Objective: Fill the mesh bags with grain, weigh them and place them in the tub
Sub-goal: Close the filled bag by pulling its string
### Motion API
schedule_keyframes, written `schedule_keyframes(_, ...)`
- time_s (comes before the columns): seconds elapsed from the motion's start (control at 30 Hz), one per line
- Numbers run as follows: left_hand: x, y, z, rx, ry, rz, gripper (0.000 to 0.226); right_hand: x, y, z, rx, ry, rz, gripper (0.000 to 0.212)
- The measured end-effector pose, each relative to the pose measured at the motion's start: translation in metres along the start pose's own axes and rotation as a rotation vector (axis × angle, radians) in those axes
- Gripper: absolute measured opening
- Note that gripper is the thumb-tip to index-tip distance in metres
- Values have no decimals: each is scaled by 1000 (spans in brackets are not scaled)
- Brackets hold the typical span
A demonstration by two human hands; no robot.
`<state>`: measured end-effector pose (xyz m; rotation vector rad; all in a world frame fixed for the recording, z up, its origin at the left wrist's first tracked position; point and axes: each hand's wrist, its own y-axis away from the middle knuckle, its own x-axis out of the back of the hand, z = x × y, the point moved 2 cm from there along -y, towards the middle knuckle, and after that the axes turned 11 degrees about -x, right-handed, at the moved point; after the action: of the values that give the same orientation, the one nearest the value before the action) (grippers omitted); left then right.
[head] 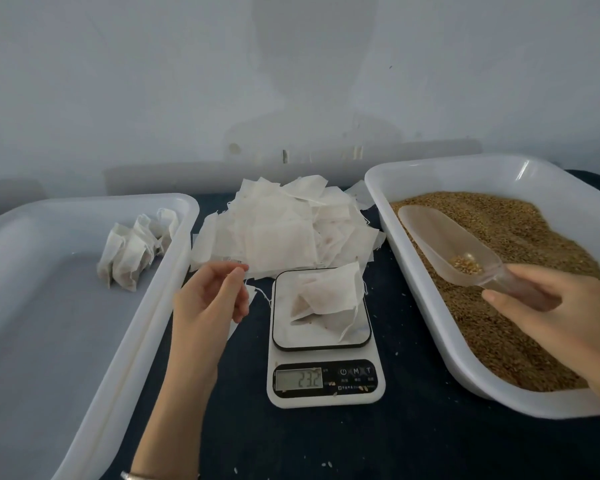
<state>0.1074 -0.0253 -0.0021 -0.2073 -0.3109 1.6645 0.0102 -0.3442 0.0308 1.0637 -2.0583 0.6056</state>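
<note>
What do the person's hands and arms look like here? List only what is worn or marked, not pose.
Both are bare: the left hand and right hand have no gloves and no rings that I can see, with short plain nails. No sleeves reach the forearms in view. The left wrist carries a thin band or bracelet at the frame's bottom edge; its detail is too cropped to tell.

front of scale [324, 344]: bare dark worktop [309, 441], open pass
left: tub [125, 341] wall just beside scale
right: grain tray [426, 320] rim close
behind: empty bag pile [284, 230] blocks
</note>
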Motion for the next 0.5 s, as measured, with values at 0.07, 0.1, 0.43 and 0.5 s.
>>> schedule_keyframes(0.07, -10, -3, 5, -61, -69, -32, 13, 10, -1, -7, 38, 34, -25, 42)
schedule_keyframes(0.1, -18, -4, 9, -101, -114, -67, 11, 17, -1, -11, 48, 51, -61, 40)
schedule_keyframes(0.43, -116, -14, 16, -272, -954, -660, 32, 53, 0, -45, 182, 298, -207, 38)
schedule_keyframes(0.5, -110, -16, 13, -233, -876, -670, 23, 53, 1, -52, 200, 373, -225, 36)
